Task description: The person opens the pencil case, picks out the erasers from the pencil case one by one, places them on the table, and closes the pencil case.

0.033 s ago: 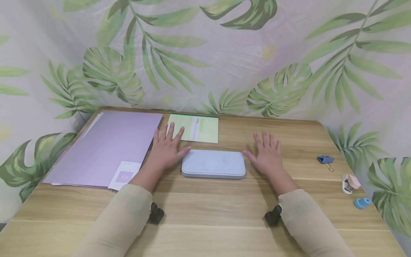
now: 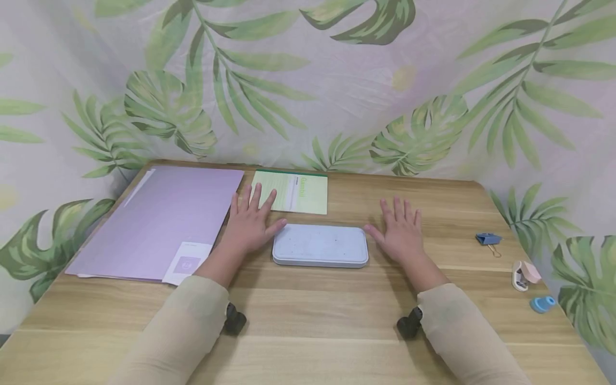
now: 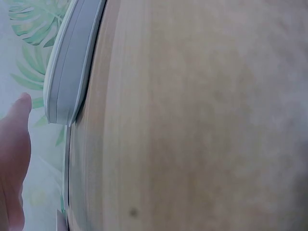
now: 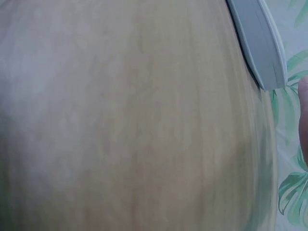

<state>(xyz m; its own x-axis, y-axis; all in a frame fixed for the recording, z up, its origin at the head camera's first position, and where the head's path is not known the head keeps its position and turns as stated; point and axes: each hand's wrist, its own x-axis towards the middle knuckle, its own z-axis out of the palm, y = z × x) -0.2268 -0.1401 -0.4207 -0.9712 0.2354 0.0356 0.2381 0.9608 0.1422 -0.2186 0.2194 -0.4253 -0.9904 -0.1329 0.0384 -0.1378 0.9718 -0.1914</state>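
Observation:
A pale blue-grey flat case (image 2: 320, 246) with rounded corners lies between the two hands on the wooden table. The left hand (image 2: 250, 222) is spread palm down, its thumb tip at the case's upper left corner and its fingers over the edge of a green notebook (image 2: 313, 192). On the other side, the right hand (image 2: 399, 232) is spread too, thumb pointing at the case's right end. Neither hand holds anything. In the left wrist view the case (image 3: 72, 62) shows its grey side beside the thumb; the right wrist view shows the case (image 4: 257, 43) at the upper right.
A large purple folder (image 2: 163, 219) lies at the left with a small white card (image 2: 186, 263) on its near corner. Near the table's right edge are a blue binder clip (image 2: 488, 239), a pink and white small item (image 2: 525, 275) and a blue cone-shaped piece (image 2: 543, 304).

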